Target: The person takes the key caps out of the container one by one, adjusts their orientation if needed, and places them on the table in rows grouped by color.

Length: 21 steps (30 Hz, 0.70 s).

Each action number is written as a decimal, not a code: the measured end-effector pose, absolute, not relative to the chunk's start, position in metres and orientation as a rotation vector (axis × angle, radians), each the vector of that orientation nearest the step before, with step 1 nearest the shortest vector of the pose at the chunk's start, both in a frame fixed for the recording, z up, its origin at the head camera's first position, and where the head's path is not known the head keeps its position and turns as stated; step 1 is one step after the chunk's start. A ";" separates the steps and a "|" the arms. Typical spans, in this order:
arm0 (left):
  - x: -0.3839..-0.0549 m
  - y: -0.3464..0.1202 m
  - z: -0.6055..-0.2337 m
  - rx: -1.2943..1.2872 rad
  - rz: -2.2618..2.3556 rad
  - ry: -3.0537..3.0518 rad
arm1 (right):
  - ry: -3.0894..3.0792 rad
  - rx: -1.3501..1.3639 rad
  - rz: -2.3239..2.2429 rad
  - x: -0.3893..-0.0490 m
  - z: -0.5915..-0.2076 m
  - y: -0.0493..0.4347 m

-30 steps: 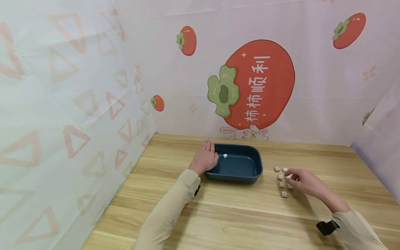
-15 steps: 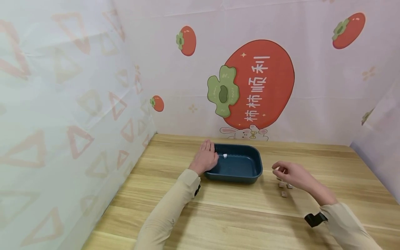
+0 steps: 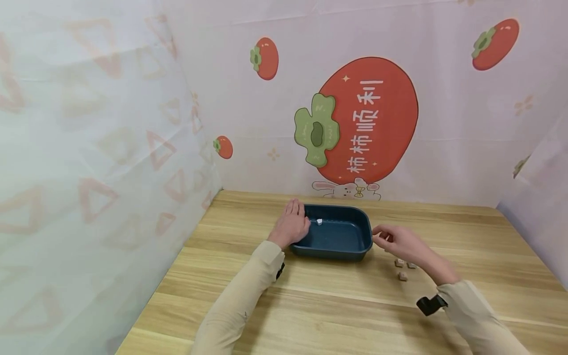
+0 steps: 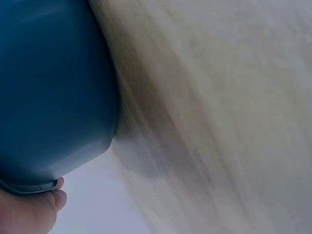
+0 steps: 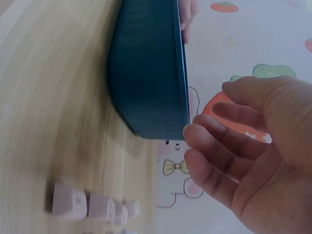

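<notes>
A dark blue rectangular pan [image 3: 335, 254] stands on the wooden table, holding one small white piece [image 3: 319, 222]. My left hand [image 3: 290, 228] rests on its left rim, fingers stretched out; the left wrist view shows fingertips [image 4: 59, 199] just past the rim. My right hand [image 3: 401, 244] hovers at the pan's right end. In the right wrist view, the right hand [image 5: 253, 141] has loosely bent fingers with thumb apart, and nothing shows between them. Whether it touches the rim, I cannot tell. Several small beige keycap-like pieces [image 5: 69, 202] lie on the table, some hidden by this hand in the head view.
Behind the table [image 3: 319, 315] hangs a pale cloth [image 3: 448, 162] with a big red persimmon print. Another cloth [image 3: 133, 172] with triangle prints closes the left side. A black wrist camera [image 3: 431, 304] sits under the right sleeve.
My right hand has moved left from over the small pieces to the pan's right end. My left hand and the pan have stayed in place.
</notes>
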<state>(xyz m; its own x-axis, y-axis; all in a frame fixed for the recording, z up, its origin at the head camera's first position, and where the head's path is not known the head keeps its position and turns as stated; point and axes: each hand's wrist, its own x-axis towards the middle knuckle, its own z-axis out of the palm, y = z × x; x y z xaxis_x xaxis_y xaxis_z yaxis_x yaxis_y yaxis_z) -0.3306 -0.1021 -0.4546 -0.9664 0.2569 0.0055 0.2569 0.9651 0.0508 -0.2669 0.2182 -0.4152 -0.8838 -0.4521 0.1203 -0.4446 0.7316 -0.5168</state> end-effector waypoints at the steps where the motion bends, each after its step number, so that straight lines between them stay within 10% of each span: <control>1: -0.330 -0.102 -0.454 0.404 0.083 3.112 | 2.904 -0.755 -0.873 -0.267 -0.415 0.216; 21: -0.330 -0.102 -0.457 0.412 0.088 3.112 | 2.883 -0.760 -0.947 -0.288 -0.422 0.175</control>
